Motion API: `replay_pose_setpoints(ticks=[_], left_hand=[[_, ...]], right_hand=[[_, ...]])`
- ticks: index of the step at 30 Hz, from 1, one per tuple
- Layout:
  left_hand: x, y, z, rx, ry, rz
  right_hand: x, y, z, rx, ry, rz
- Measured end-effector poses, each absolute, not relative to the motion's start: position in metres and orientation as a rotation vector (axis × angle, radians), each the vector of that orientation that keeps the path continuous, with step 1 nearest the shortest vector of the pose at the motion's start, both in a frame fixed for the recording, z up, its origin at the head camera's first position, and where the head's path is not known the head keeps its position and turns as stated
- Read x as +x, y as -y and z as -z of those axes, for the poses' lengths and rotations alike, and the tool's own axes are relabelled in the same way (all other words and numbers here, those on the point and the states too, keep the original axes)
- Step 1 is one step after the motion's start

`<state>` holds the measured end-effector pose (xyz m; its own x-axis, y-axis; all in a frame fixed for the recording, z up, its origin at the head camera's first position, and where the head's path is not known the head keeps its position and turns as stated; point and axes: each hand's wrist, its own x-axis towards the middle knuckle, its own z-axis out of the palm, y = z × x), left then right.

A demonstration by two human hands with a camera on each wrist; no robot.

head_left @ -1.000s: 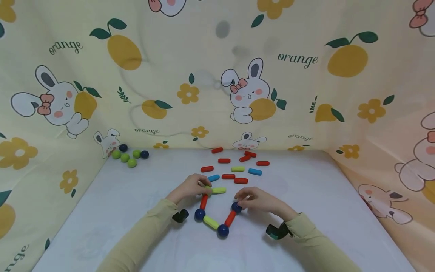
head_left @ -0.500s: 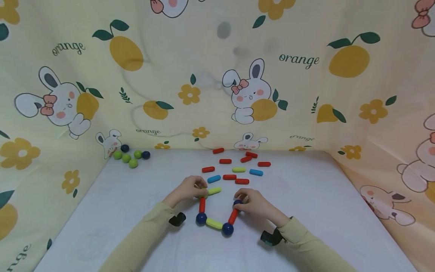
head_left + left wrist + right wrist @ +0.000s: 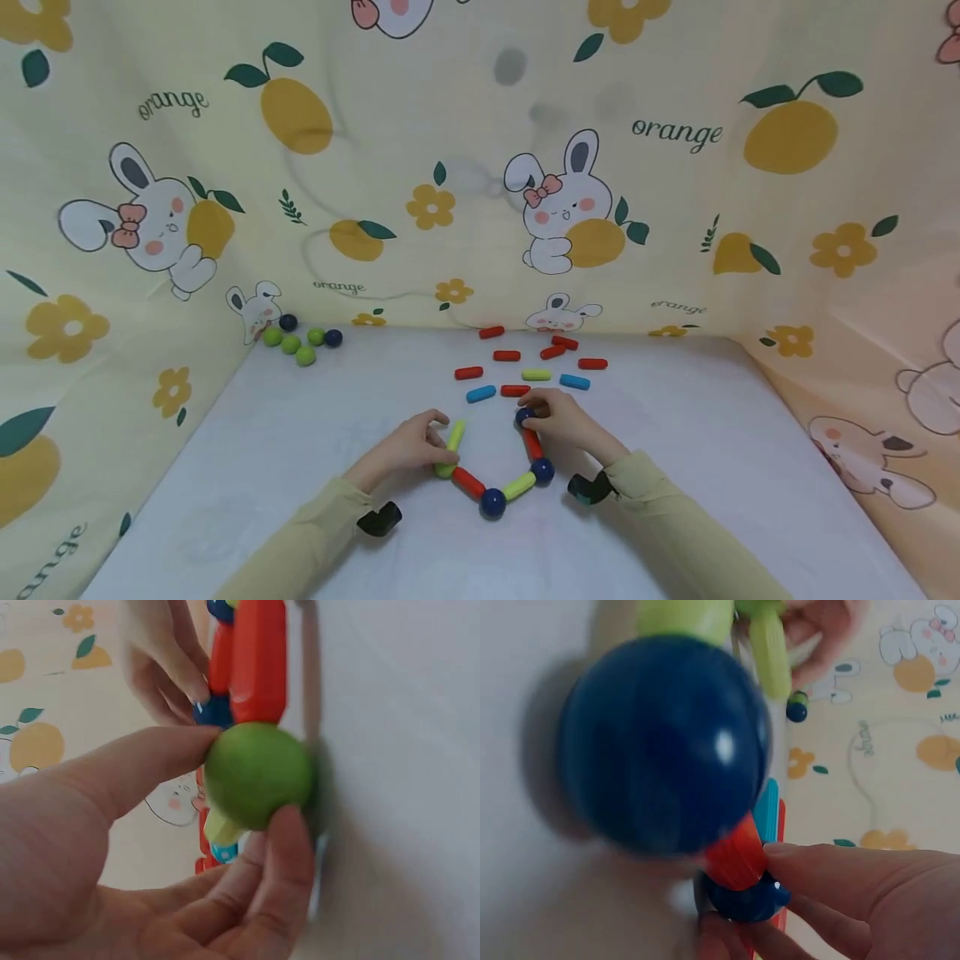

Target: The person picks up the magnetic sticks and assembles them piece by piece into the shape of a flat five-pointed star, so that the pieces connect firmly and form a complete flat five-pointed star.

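On the white table a bent chain of rods and balls lies between my hands. My left hand pinches a green ball between thumb and fingers. A yellow-green rod sticks out from this ball, away from me, with a free end. Red rod, dark blue ball, yellow-green rod, a second blue ball and another red rod follow in line. The blue ball at the far right end is pinched by my right hand, whose fingers partly cover it.
Beyond the chain lie several loose red rods, two blue rods and a yellow-green rod. Several green balls and two dark blue balls sit at the back left. A printed cloth walls the table's back and sides.
The chain has turned between the hands: its left end came nearer me and its right end went farther away. Both hands kept their pinch and moved with it. The head view shifted slightly.
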<state>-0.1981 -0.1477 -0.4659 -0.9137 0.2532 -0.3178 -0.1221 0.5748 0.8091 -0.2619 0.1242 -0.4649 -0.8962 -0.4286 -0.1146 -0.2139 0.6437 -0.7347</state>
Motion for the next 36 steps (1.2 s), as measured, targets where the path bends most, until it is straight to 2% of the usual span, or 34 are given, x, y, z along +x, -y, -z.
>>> replay_pose_setpoints(ticks=[6, 12, 20, 29, 36], left_hand=[[-0.189, 0.143, 0.465, 0.078, -2.405, -1.234], [-0.19, 0.144, 0.47, 0.061, -2.369, -1.265], [-0.196, 0.154, 0.473, 0.091, -2.183, -1.463], [-0.202, 0.161, 0.475, 0.092, -2.002, -1.645], [-0.208, 0.172, 0.474, 0.077, -2.001, -1.681]], right_hand=[[-0.269, -0.118, 0.46, -0.536, -2.58, 1.099], [-0.26, -0.111, 0.448, -0.524, -2.584, 1.188], [-0.232, -0.093, 0.447, -0.763, -2.329, 1.255], [-0.207, -0.064, 0.461, -0.592, -2.026, 1.309], [-0.203, -0.053, 0.468, -0.615, -2.098, 1.277]])
